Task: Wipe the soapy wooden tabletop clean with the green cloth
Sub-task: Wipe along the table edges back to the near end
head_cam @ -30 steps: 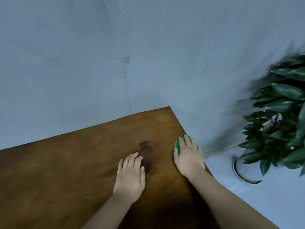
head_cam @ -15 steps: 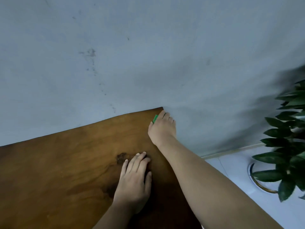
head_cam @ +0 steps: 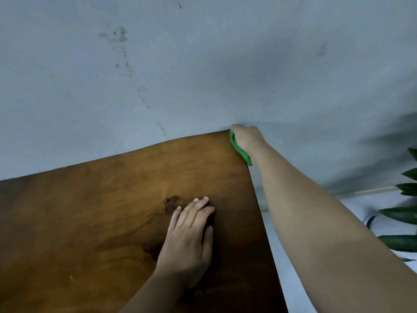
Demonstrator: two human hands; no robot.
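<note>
— Since half a second back, the right hand has pushed on from just short of the far right corner to the very corner of the wooden tabletop, hard against the grey wall. Where's the green cloth now?

— Bunched under and inside that hand. A strip shows along the thumb side and a tail trails back along the right edge of the table, toward the wrist. Fingers are curled closed over it.

— And the left hand?

— Hardly moved. It lies flat, fingers loosely together, palm down on the wood beside a dark patch (a knot or a wet stain, I cannot tell which). It holds nothing; I'd say it's bracing.

— How will the cloth behave?

— Judging by how it crumples and droops, it's soft, light and limp, probably damp. It won't keep a shape by itself, so it needs a flat palm over the middle of the wad to spread pressure. Pinched at a corner, it would just drag in a string.

— Any risk there?

— The tail overhangs the edge, so it may slip off the side. I can't see suds from this view; the board looks mostly dull. A potted plant stands well off to the right.
</note>
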